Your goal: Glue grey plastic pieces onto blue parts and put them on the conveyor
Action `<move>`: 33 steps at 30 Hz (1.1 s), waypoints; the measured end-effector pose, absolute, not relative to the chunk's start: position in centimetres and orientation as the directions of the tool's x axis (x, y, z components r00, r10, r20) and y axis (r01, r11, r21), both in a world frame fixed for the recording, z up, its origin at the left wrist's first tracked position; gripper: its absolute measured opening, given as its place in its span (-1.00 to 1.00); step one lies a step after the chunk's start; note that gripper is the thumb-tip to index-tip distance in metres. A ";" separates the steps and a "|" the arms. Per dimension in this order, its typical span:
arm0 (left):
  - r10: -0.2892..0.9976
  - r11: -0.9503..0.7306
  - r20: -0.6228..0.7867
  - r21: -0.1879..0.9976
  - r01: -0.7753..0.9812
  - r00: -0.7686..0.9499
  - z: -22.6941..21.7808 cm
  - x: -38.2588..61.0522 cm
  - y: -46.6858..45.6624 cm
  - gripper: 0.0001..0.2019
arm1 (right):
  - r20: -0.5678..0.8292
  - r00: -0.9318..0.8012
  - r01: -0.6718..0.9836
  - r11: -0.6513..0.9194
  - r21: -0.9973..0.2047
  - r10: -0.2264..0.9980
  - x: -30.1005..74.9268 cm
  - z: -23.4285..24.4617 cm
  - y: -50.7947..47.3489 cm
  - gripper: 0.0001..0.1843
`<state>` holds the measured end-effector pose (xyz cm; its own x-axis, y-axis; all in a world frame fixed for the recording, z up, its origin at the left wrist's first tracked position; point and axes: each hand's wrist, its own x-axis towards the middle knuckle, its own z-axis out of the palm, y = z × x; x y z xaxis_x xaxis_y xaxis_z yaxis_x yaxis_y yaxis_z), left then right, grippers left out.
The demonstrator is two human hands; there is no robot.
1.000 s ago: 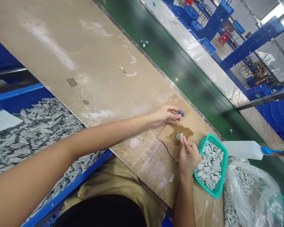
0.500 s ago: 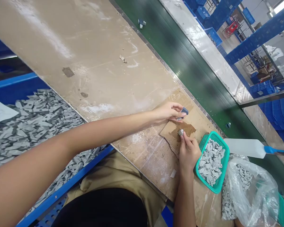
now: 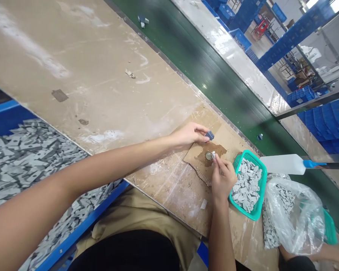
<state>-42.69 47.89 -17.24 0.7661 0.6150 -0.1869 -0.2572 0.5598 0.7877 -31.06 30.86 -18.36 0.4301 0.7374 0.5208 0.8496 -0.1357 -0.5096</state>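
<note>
In my left hand (image 3: 193, 134), thumb and fingers pinch a small dark blue-grey plastic piece (image 3: 209, 135) above the cardboard. My right hand (image 3: 224, 177) is closed, its fingertips gripping a small white piece (image 3: 213, 154). That piece is beside a small round dish (image 3: 208, 155), perhaps touching it. The dish sits on a wet brown stain on the cardboard sheet (image 3: 192, 160). Close to my right hand stands a green basket (image 3: 264, 195) with many light grey pieces (image 3: 247, 184) in it.
A green conveyor belt (image 3: 183, 52) carries a few small parts. Beyond the basket are a white squeeze bottle (image 3: 284, 164) with a blue tip and a clear plastic bag (image 3: 296, 214). A blue crate (image 3: 81, 226) of grey pieces is at left. Another person's arm (image 3: 330, 252) shows at lower right.
The view has shifted, so the scene appears further left. The round dish now shows more fully beside the white piece in my right hand. My left hand still holds the dark piece.
</note>
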 end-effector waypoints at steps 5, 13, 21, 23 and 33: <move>0.538 0.426 -0.175 0.901 -0.087 0.824 -17.6 -42.6 47.0 -0.76 | 0.532 0.600 0.717 -0.108 -0.688 0.598 -31.9 -17.1 30.6 -0.74; 0.390 0.425 -0.164 0.905 -0.019 0.906 -17.0 -42.6 45.3 -0.73 | 0.529 0.586 0.684 -0.025 -0.729 0.613 -32.5 -16.3 30.2 -0.77; 0.435 0.421 -0.198 0.907 -0.004 0.878 -16.3 -42.9 44.4 -0.73 | 0.517 0.531 0.723 -0.042 -0.690 0.671 -32.5 -16.5 30.1 -0.75; 0.471 0.406 -0.206 0.914 -0.004 0.858 -16.3 -42.9 44.0 -0.74 | 0.533 0.509 0.743 -0.031 -0.669 0.676 -32.5 -16.6 30.1 -0.71; 0.575 0.363 -0.210 0.932 -0.016 0.791 -16.3 -42.9 43.0 -0.73 | 0.568 0.479 0.778 -0.024 -0.628 0.669 -33.0 -16.7 30.4 -0.57</move>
